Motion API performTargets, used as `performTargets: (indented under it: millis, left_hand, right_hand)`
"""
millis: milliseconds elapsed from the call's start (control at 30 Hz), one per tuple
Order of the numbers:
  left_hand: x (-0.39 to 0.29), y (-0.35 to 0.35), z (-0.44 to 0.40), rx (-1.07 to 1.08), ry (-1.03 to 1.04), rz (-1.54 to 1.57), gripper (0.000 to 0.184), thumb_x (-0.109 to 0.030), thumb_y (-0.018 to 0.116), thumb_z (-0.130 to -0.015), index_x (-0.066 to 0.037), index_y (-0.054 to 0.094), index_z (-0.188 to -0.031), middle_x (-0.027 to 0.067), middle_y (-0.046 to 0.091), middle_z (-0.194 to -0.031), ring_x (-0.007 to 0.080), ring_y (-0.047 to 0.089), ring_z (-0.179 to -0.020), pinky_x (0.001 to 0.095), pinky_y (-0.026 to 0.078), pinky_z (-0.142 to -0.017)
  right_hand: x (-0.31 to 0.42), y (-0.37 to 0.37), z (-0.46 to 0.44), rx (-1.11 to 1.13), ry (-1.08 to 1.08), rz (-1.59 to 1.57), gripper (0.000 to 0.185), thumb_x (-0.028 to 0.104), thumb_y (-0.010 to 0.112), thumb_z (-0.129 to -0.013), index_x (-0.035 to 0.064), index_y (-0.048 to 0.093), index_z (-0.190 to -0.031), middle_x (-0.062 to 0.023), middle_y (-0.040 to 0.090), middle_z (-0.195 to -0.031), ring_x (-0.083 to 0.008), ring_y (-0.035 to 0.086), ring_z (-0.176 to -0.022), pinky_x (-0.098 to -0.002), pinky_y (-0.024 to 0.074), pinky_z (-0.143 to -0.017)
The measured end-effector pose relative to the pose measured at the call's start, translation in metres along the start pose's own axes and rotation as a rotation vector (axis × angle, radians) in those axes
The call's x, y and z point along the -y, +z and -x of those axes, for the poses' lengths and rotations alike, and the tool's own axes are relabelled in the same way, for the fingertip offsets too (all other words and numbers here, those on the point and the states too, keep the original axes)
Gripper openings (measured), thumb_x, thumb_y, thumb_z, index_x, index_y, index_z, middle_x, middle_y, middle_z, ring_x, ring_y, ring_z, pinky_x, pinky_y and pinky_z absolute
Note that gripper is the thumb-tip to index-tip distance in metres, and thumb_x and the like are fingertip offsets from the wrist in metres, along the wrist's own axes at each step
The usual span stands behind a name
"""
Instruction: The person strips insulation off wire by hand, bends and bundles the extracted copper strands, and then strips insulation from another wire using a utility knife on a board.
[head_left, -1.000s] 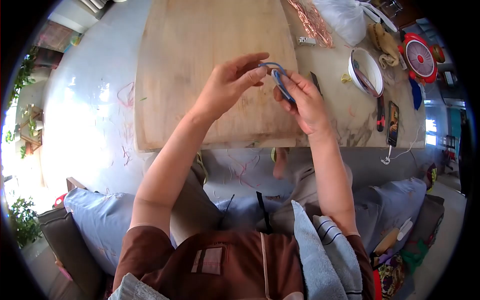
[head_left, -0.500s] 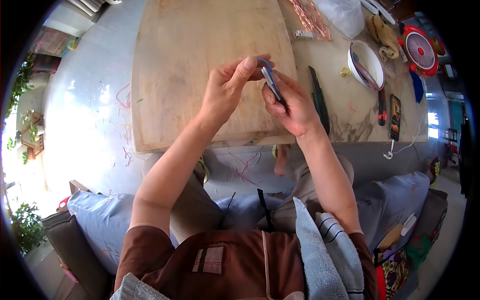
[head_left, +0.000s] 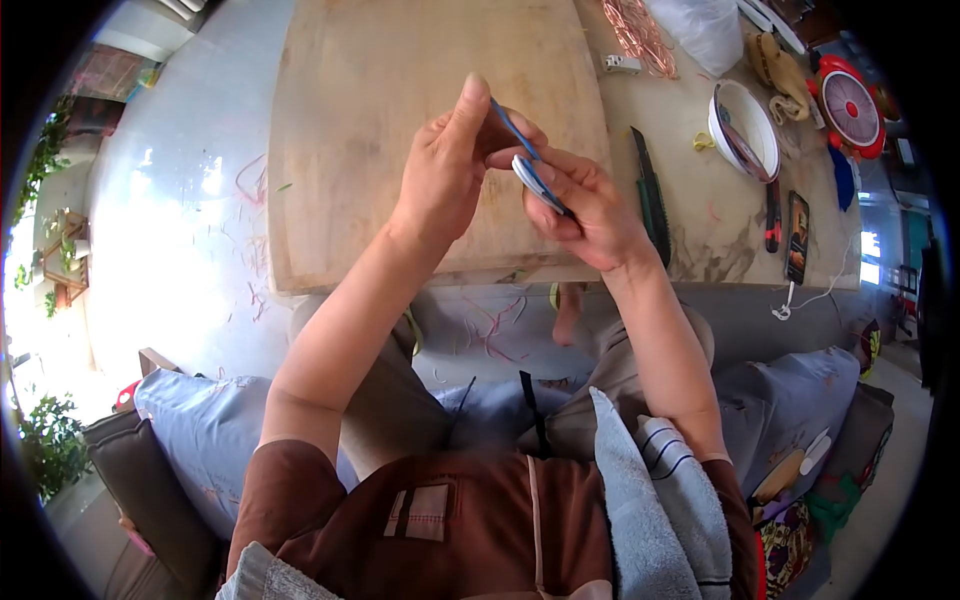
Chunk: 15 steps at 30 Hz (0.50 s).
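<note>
My left hand (head_left: 443,170) is closed on a thin blue wire (head_left: 515,127), its thumb pointing up. The wire slants down to the right toward my right hand (head_left: 590,205). That hand is closed round a slim object, pale at the tip and dark lower down (head_left: 531,175); its exact kind I cannot make out. Wire and pale tip meet near my right fingertips. Both hands are above a large wooden board (head_left: 350,120). Right of them lies a dark green utility knife (head_left: 651,195).
On the table's right are a copper wire bundle (head_left: 640,38), a clear plastic bag (head_left: 700,30), a white bowl (head_left: 716,120), a red-handled tool (head_left: 773,220), a phone (head_left: 797,238) with a cable and a red fan (head_left: 848,105). Thin scraps litter the floor.
The blue wire was bent in a curve and now runs straighter between my hands. My left thumb has risen, and the pale-tipped object is tilted flatter. The whole view has shifted slightly.
</note>
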<state>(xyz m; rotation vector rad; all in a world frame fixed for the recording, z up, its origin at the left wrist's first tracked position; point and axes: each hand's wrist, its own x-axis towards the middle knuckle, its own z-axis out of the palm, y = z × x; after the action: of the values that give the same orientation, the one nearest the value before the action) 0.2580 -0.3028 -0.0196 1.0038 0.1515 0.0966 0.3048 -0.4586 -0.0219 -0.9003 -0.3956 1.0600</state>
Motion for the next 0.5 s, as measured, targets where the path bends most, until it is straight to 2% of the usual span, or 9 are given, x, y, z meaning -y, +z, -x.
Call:
performTargets:
  millis: [100, 300, 333, 500]
  left_hand:
    - [0.0, -0.005, -0.006, -0.011, -0.014, -0.012, 0.05, -0.044, 0.045, -0.092, 0.002, 0.063, -0.082, 0.0119, 0.064, -0.084, 0.0173, 0.061, -0.076, 0.0302, 0.047, -0.076]
    - [-0.013, -0.015, -0.012, -0.028, 0.147, -0.287, 0.032, -0.029, 0.048, -0.093, -0.001, 0.064, -0.091, 0.0075, 0.064, -0.092, 0.012, 0.059, -0.083, 0.0269, 0.047, -0.074]
    - [-0.013, -0.018, -0.014, -0.051, 0.155, -0.291, 0.028, -0.025, 0.049, -0.093, -0.003, 0.064, -0.09, 0.0059, 0.064, -0.091, 0.0102, 0.059, -0.081, 0.0243, 0.047, -0.071]
    - [-0.013, -0.021, -0.015, -0.101, 0.094, -0.187, 0.024, -0.021, 0.05, -0.093, -0.001, 0.063, -0.094, 0.0063, 0.064, -0.091, 0.0103, 0.061, -0.076, 0.0229, 0.05, -0.069]
  right_hand:
    - [-0.001, -0.007, -0.004, -0.07, 0.039, 0.014, 0.028, 0.027, 0.054, -0.09, 0.0044, 0.06, -0.106, 0.0012, 0.05, -0.065, -0.0033, 0.036, -0.05, -0.0163, 0.0248, -0.042]
    - [-0.002, -0.01, -0.003, -0.226, -0.016, 0.038, 0.028, 0.026, 0.062, -0.085, 0.0063, 0.061, -0.105, -0.0014, 0.057, -0.075, -0.0038, 0.046, -0.057, -0.0168, 0.0317, -0.045]
    - [-0.003, -0.01, -0.003, -0.242, -0.035, 0.037, 0.027, 0.024, 0.063, -0.084, 0.0065, 0.06, -0.105, -0.0019, 0.058, -0.077, -0.004, 0.047, -0.059, -0.0168, 0.0333, -0.047]
    - [-0.003, -0.016, -0.006, -0.291, -0.104, 0.068, 0.027, 0.019, 0.067, -0.081, 0.0074, 0.06, -0.105, -0.0029, 0.063, -0.084, -0.0053, 0.054, -0.067, -0.0179, 0.04, -0.055]
